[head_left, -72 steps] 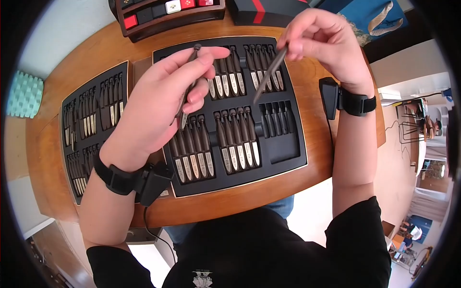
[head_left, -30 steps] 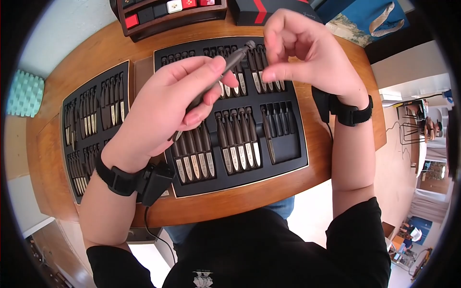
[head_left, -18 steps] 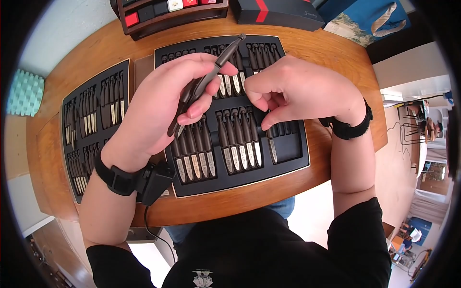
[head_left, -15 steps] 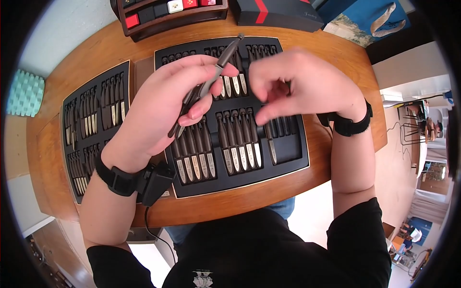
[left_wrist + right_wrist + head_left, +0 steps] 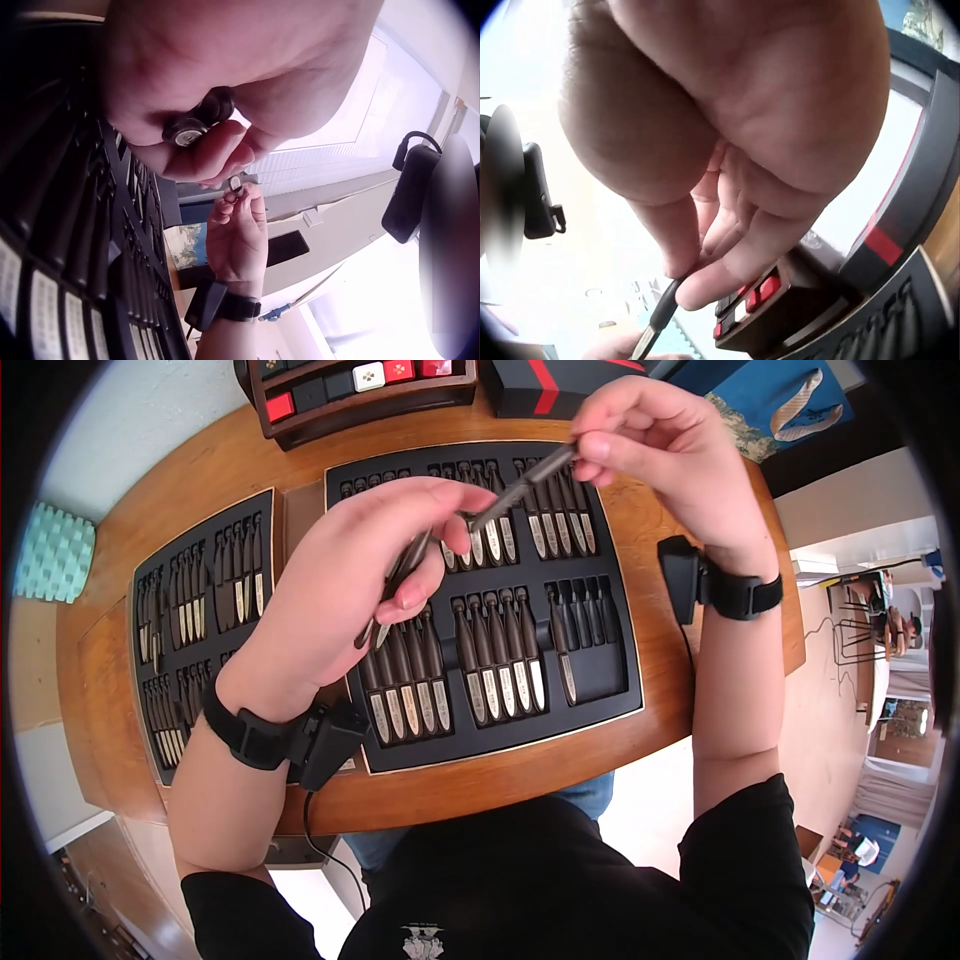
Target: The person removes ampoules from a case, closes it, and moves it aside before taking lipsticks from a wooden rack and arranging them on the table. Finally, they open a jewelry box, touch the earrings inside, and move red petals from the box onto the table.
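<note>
In the head view my right hand (image 5: 670, 455) pinches the round end of a dark pen-like tool (image 5: 530, 482), which slants down-left to my left fingers. My left hand (image 5: 350, 575) curls round more dark tools (image 5: 408, 565) over the tray; the left wrist view shows two round dark ends (image 5: 187, 133) in that grip. Beneath lies a black tray (image 5: 590, 725) with rows of dark-handled tools bearing pale labelled blades. One tool (image 5: 563, 650) lies in the left slot of the lower-right compartment, beside several bare slots. In the right wrist view, thumb and finger pinch the dark handle (image 5: 664, 306).
A second tool tray (image 5: 205, 635) lies at the left on the wooden table (image 5: 480, 790). Behind are a wooden rack (image 5: 370, 400) of red, white and black boxes, a black box with a red stripe (image 5: 545, 398) and a blue bag (image 5: 735, 405). A green textured object (image 5: 55, 555) is far left.
My right hand has moved up and right from over the tray's lower-right compartment. It now pinches the tool that stuck out of my left hand. My left hand has stayed nearly in place.
</note>
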Available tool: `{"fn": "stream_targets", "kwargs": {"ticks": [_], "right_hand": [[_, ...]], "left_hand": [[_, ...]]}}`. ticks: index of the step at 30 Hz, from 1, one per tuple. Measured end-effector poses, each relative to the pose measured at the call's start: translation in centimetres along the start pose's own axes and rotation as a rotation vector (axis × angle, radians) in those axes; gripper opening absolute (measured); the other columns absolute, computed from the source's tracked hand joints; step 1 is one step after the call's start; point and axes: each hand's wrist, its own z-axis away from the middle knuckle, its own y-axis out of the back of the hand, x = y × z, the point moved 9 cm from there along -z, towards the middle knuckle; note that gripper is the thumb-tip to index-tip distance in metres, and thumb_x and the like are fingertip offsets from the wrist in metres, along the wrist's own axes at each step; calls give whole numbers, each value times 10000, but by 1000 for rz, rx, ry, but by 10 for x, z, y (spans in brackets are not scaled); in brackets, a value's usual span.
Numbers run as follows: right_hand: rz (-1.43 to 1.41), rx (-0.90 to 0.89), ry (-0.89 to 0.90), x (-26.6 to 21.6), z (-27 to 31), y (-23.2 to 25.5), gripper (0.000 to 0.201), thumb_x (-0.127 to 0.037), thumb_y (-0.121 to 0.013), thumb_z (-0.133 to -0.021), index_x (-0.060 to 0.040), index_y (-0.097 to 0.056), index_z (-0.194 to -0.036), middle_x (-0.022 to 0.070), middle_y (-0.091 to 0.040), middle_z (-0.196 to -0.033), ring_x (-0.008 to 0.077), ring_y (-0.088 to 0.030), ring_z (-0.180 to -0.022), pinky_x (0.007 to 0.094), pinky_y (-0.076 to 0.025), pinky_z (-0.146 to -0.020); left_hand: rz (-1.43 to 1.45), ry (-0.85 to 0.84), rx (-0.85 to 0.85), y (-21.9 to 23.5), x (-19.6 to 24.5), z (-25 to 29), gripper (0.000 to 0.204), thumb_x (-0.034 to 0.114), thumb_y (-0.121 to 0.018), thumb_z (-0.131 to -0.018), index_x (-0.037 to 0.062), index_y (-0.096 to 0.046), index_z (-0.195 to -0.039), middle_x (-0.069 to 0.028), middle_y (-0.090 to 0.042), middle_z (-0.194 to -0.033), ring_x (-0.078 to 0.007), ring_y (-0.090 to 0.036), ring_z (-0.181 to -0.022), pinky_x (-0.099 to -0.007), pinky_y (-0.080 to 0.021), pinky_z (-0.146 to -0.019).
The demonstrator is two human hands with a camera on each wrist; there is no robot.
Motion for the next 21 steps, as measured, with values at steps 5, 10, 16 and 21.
{"fn": "stream_targets", "kwargs": {"ticks": [5,10,16,21], "right_hand": [[-38,-378,-215,5,19,-5,99,-29,-794,-968,-14,-757,-1058,44,-772,-908,94,-732,-797,227,-592,-712],[135,-656,-281,12,29,-47,68,16,-813,-926,17,-770,-978,52,-782,-901,116,-736,-804,238,-586,-754],[64,-675,-214,4,31,-37,72,10,-823,-905,19,-773,-957,57,-785,-888,119,-740,-808,251,-584,-749],[259,-680,-355,18,31,-46,103,-28,-848,-889,15,-774,-946,61,-782,-858,114,-736,-792,261,-581,-727]], "left_hand": [[224,-61,-69,8,-6,-4,491,39,-474,-1030,-33,-577,-1504,-53,-606,-1070,-58,-476,-713,-192,-401,-605],[133,-92,39,6,-4,-3,477,60,-472,-1066,-16,-555,-1529,-99,-648,-1179,-73,-497,-761,-203,-436,-682],[86,-114,55,7,-1,-2,449,113,-484,-1114,2,-535,-1545,-120,-678,-1243,-68,-545,-828,-193,-458,-724],[106,-59,115,4,-1,-1,438,145,-472,-1140,16,-514,-1556,-107,-686,-1242,-55,-563,-797,-175,-459,-678]]}}
